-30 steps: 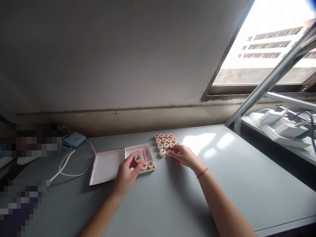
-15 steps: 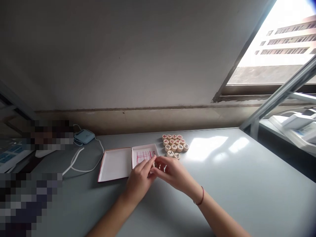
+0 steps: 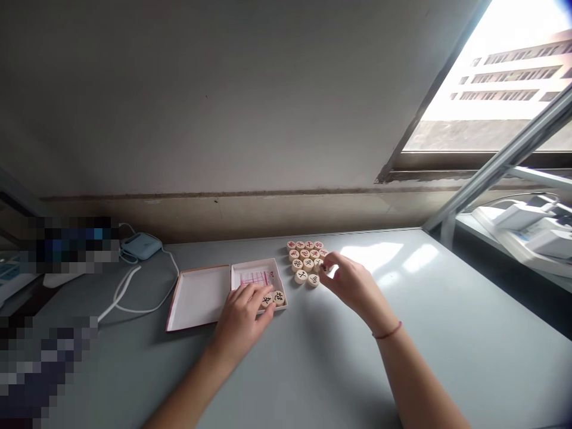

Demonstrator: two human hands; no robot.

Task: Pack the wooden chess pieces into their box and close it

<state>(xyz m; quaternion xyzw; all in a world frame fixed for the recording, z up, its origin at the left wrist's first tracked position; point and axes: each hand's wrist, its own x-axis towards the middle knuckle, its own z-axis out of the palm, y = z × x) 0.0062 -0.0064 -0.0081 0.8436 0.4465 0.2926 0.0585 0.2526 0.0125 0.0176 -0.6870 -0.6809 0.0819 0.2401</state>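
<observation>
A shallow white box [image 3: 280, 275] lies unfolded, its lid [image 3: 199, 293] flat to the left. Two wooden Chinese chess pieces [image 3: 278, 298] with dark characters show in its near right corner. Over the box's near edge rests my left hand [image 3: 241, 313], fingers stretched out and partly apart beside those pieces, covering part of the inside. Stacked Chinese chess pieces [image 3: 308, 263] stand in rows right of the box, red characters behind, black ones in front. My right hand [image 3: 351, 283] is closed in a pinch at the group's right end, on a chess piece its fingers mostly hide.
A grey table [image 3: 286, 375] carries everything and meets a wall at the back. On the left lie a light blue device [image 3: 142, 246] and a white cable [image 3: 120, 293]. A metal bar [image 3: 487, 161] slants up at the right, by white boxes [image 3: 531, 223].
My right hand has left the box and moved right to the stacked pieces. My left hand has shifted left and spread, uncovering two pieces in the box. The camera view has turned slightly.
</observation>
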